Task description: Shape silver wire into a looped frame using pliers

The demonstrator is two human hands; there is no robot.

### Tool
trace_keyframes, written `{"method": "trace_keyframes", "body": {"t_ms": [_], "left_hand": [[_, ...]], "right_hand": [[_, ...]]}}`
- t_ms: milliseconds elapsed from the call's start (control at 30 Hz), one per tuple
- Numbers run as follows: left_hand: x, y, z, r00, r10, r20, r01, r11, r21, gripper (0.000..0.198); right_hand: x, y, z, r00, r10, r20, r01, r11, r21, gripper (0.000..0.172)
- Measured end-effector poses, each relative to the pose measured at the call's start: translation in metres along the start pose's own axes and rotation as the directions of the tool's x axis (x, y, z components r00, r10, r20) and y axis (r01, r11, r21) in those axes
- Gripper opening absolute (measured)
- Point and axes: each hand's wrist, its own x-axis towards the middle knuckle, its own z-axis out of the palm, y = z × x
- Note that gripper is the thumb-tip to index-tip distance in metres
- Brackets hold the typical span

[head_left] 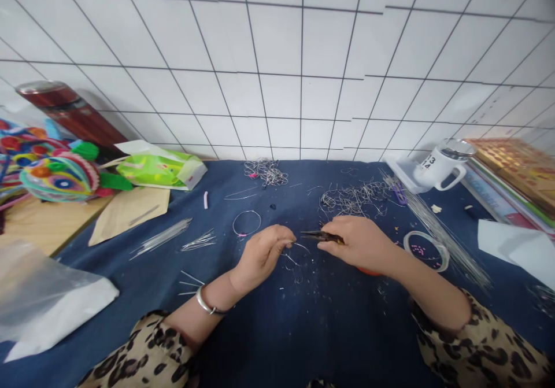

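My left hand [265,254] pinches a thin silver wire [303,247] whose curved end sticks out to the right of the fingertips. My right hand [356,239] is wrapped around a pair of pliers [319,235]; their dark narrow jaws point left, a short way from the left fingertips and apart from them. Most of the pliers' handles are hidden under the palm. Just beyond my left hand lies a wire ring [247,222] with a small pink piece on it. Beyond my right hand spreads a tangle of bent wires [353,198].
Straight wires [446,232] lie at the right beside a clear round dish [427,251] with pink beads. A white mug [442,165] stands behind. Wire bundles [162,237], a paper envelope [130,211] and a green tissue pack [158,165] are at the left. Blue cloth [260,336] covers the table.
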Motion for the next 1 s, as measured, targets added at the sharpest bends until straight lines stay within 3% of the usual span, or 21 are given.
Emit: {"method": "trace_keyframes", "body": {"t_ms": [233,467,567,667,767,867,1000], "left_hand": [[-0.001,0.002,0.0,0.998,0.056,0.01,-0.056,0.998,0.009,0.015],[-0.002,0.0,0.001,0.997,0.071,0.039,-0.073,0.996,0.055,0.014],[-0.001,0.002,0.001,0.999,0.018,0.033,-0.02,0.998,0.058,0.013],[0.001,0.006,0.002,0.985,-0.171,-0.021,0.172,0.984,0.044,0.013],[0.002,0.009,0.004,0.933,-0.35,-0.081,0.348,0.937,-0.028,0.016],[0.002,0.009,0.008,0.892,-0.438,-0.11,0.426,0.897,-0.117,0.017],[0.002,0.004,0.012,0.849,-0.512,-0.13,0.476,0.848,-0.235,0.018]], "right_hand": [[-0.006,-0.008,-0.006,1.0,-0.011,-0.004,0.011,0.999,-0.046,0.027],[-0.005,-0.011,0.002,0.999,-0.048,0.01,0.049,0.994,-0.099,0.027],[-0.003,-0.008,0.006,1.0,-0.03,-0.001,0.03,0.997,-0.072,0.027],[0.002,-0.002,0.009,1.0,0.022,0.007,-0.022,0.997,0.07,0.031],[0.007,0.003,0.014,0.991,0.117,0.06,-0.13,0.925,0.357,0.037],[0.011,0.004,0.021,0.983,0.165,0.081,-0.18,0.781,0.598,0.034],[0.012,0.0,0.029,0.976,0.196,0.097,-0.202,0.63,0.75,0.027]]}}
